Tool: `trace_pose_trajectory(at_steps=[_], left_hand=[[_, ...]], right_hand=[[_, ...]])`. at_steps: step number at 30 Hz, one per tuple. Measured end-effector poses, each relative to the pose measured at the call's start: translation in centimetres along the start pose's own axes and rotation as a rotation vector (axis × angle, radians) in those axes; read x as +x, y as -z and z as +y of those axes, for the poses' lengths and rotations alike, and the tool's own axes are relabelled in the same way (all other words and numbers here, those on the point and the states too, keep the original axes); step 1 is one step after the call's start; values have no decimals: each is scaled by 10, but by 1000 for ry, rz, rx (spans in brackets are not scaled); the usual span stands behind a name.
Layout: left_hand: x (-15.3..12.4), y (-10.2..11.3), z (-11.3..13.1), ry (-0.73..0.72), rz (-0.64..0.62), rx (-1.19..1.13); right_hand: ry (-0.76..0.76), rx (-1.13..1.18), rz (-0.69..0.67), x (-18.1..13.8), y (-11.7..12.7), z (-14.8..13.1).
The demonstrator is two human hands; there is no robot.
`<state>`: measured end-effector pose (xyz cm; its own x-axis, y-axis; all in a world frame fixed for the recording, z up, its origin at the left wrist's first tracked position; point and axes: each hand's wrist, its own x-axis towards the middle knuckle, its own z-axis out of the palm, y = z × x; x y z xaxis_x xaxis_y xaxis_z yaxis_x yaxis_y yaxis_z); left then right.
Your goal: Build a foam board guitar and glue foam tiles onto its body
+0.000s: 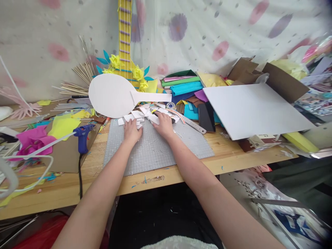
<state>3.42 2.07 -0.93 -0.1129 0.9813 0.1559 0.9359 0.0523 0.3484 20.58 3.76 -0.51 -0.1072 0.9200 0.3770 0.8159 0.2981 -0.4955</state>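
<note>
Head view: left hand (132, 131), mid-frame, touches white scraps (137, 114) at the upper edge of the grey cutting mat (155, 148); grasp cannot be determined. Right hand (164, 124), frame centre, covers a yellow-and-black tool (155, 111); whether its fingers clench it cannot be told. White paddle-shaped board (111, 95): upper left of centre.

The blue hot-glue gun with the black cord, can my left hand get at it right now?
Probably yes: nothing tall seems to stand between your left hand and the blue glue gun, only flat gray gridded cutting mat and wooden tabletop.
</note>
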Motion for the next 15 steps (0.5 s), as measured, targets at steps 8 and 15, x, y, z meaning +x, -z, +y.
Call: trace_pose_trajectory(at_steps=[8,15], left_hand=[[-1,6,12,25,114,98],[14,8,9,-132,80,-28]], right_hand=[[-69,-87,14,4,-4,0],[-130,172,83,7,0,6]])
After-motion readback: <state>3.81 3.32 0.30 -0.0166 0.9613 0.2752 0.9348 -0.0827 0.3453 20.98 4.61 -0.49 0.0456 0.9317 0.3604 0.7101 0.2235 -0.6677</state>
